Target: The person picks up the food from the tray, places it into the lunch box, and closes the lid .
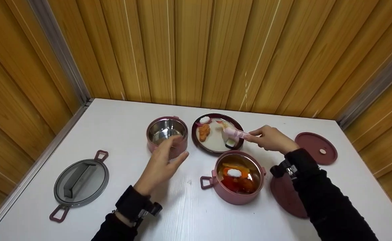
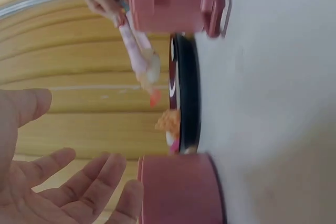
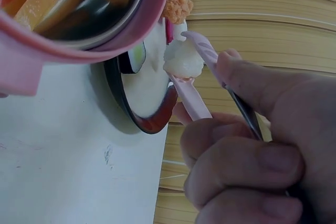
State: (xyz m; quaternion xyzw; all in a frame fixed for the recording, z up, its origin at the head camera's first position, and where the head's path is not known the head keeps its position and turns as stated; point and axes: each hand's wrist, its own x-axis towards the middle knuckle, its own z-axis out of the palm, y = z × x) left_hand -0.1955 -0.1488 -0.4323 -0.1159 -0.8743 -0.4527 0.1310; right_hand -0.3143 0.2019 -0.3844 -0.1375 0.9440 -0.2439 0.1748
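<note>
My right hand (image 1: 271, 138) grips pink tongs (image 1: 238, 134) above the plate (image 1: 212, 146). Between the tongs' tips is a shrimp sushi piece (image 3: 184, 59), with white rice and an orange tail. On the plate lie a fried chicken piece (image 1: 203, 132), a white-topped pink piece (image 1: 205, 119) and a dark-wrapped roll (image 1: 230, 143). My left hand (image 1: 162, 162) holds nothing, fingers spread, close to the pink pot (image 1: 153, 144) with a bare steel inside. In front of the plate stands a second pink pot (image 1: 238, 197) with orange, red and white food pieces (image 1: 234, 172) inside.
A grey lid (image 1: 93, 187) with two loop handles lies at the left of the white table (image 1: 189, 221). To the right are two dark red round lids, one farther back (image 1: 308, 142) and one partly under my right arm (image 1: 286, 197). Wood-patterned walls (image 1: 189, 53) enclose the table.
</note>
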